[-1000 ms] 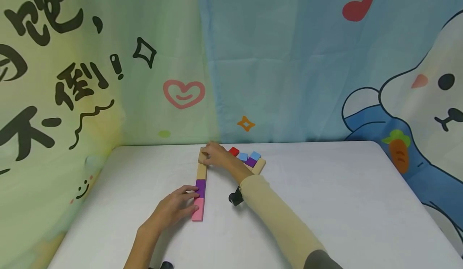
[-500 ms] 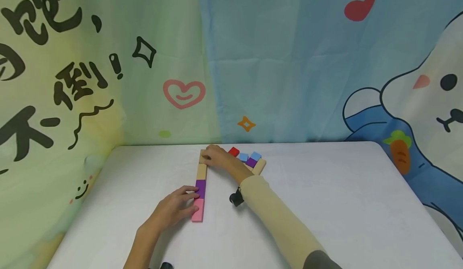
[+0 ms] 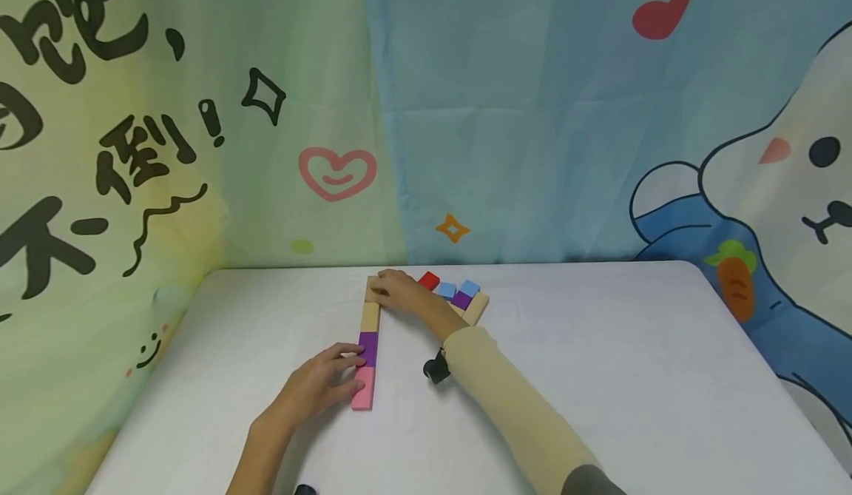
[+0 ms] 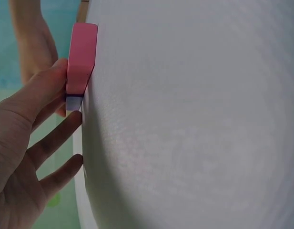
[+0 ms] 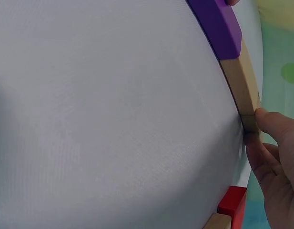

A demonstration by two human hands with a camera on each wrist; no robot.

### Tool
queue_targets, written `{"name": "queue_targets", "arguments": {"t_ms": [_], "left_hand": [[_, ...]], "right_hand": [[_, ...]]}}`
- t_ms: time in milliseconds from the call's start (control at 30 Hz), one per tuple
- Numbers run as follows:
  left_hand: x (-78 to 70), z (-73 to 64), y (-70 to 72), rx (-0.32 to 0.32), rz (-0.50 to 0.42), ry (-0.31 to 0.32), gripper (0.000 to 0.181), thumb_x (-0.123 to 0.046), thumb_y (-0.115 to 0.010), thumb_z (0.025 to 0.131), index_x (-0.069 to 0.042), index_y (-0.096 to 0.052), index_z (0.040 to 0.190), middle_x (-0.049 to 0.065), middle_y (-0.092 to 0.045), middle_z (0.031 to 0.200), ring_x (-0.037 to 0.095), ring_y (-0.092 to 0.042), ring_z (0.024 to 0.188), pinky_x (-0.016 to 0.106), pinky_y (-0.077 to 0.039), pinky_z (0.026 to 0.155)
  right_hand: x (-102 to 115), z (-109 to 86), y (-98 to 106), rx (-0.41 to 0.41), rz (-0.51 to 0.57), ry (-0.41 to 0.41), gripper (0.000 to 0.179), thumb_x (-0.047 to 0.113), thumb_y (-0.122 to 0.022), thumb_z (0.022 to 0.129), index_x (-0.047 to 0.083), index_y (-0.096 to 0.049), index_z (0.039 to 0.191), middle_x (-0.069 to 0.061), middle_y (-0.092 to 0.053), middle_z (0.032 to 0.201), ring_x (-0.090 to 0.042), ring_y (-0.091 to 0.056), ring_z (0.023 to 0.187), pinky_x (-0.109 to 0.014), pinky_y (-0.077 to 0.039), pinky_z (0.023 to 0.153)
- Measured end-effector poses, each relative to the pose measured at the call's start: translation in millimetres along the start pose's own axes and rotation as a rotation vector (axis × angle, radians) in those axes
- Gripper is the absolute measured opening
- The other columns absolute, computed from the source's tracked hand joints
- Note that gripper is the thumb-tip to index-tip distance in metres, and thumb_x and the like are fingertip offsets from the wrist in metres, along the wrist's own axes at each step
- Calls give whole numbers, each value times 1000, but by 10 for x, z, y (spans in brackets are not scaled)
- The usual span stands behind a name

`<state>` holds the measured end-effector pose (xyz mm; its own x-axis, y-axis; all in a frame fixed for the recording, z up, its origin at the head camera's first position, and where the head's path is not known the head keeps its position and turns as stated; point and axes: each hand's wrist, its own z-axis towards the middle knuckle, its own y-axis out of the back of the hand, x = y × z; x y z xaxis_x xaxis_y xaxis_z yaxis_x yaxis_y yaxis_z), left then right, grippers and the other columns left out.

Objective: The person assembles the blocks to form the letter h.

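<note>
A straight row of blocks runs away from the person in the head view. Nearest is a pink block [image 3: 362, 399], then a purple block [image 3: 369, 347], a bare wooden block [image 3: 370, 317] and a second wooden block [image 3: 370, 285] at the far end. My left hand [image 3: 318, 385] rests along the row's left side, thumb on the pink block, a finger or two reaching the purple one; its other fingers spread loosely in the left wrist view. With thumb and fingers my right hand [image 3: 402, 293] pinches the far wooden block, covering part of it.
Beyond the right forearm lie loose blocks: a red block [image 3: 429, 280], two light blue blocks [image 3: 447, 291], a purple block [image 3: 461, 300] and a wooden block [image 3: 475, 308], partly hidden by the arm. The white table [image 3: 599, 376] ends at a printed curtain [image 3: 506, 147] behind.
My right hand has shifted slightly nearer, and the far wooden block's end has come a little nearer with it. My left hand has stayed in place.
</note>
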<state>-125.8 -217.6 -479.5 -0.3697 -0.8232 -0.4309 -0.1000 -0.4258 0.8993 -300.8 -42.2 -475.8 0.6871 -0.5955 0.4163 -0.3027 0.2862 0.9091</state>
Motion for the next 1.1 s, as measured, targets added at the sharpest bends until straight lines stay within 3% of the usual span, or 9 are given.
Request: {"name": "queue_targets", "arguments": {"t_ms": [133, 200, 300, 433, 533, 633, 833, 967, 1100], "left_hand": [[5, -5, 0, 4, -3, 9, 36, -31, -68, 81, -16, -65, 114, 0, -58, 123, 19, -58, 112, 39, -49, 92], [8, -7, 7, 2, 0, 8, 36, -31, -68, 81, -17, -66, 114, 0, -58, 123, 19, -58, 111, 39, -49, 92], [19, -11, 15, -14, 12, -4, 36, -31, -68, 81, -17, -66, 114, -1, -58, 123, 19, -59, 110, 39, -50, 91], [26, -10, 21, -35, 18, -10, 37, -31, -69, 81, -17, -65, 115, -3, -57, 123, 18, -58, 111, 39, -49, 91], [20, -14, 9, -21, 11, -3, 38, -32, -67, 82, -18, -64, 117, -3, -57, 124, 19, -57, 113, 40, -49, 92], [8, -31, -5, -4, -1, 11, 38, -32, -67, 82, -18, -64, 116, -2, -57, 124, 19, -58, 112, 40, -49, 91], [-1, -58, -19, -6, 8, 17, 36, -30, -69, 81, -16, -66, 114, -3, -58, 123, 18, -59, 110, 38, -50, 89], [-10, -35, -25, -8, 5, 10, 37, -32, -68, 81, -17, -66, 115, -4, -57, 123, 16, -58, 110, 37, -50, 90], [-21, -15, -12, -19, 8, 14, 37, -32, -69, 80, -17, -66, 114, -4, -58, 122, 16, -58, 110, 37, -50, 90]], "right_hand": [[9, -6, -10, -3, 6, -15, 15, 15, -52, 93, 6, -53, 81, -7, -53, 87, -19, -51, 90, -26, -43, 77], [27, -20, 5, 7, 2, -57, 14, 18, -52, 94, 7, -59, 91, -11, -58, 106, -22, -53, 105, -30, -46, 89], [70, -64, 81, 23, 17, -142, 25, 24, -50, 95, 14, -62, 114, -11, -46, 136, -25, -42, 129, -39, -40, 105], [118, -229, 297, -23, 14, -151, 36, 27, -50, 94, 18, -54, 129, -8, -36, 146, -23, -33, 136, -40, -34, 110], [137, -530, 444, -92, 7, -149, 40, 29, -53, 93, 17, -52, 131, -6, -40, 144, -22, -39, 132, -39, -38, 106], [131, -937, 487, -168, 26, -217, 45, 31, -57, 90, 16, -51, 131, -4, -43, 141, -23, -43, 128, -41, -44, 100], [-140, -1635, 302, -301, -23, -362, 55, 35, -66, 83, 8, -52, 129, -9, -50, 133, -28, -46, 121, -47, -45, 97], [-356, -1925, 218, -315, -39, -421, 61, 36, -68, 80, 5, -51, 129, -13, -50, 132, -31, -45, 123, -49, -42, 100], [-465, -2083, 223, -327, -57, -435, 62, 38, -69, 79, 4, -51, 128, -15, -50, 131, -33, -46, 121, -50, -42, 99]]}}
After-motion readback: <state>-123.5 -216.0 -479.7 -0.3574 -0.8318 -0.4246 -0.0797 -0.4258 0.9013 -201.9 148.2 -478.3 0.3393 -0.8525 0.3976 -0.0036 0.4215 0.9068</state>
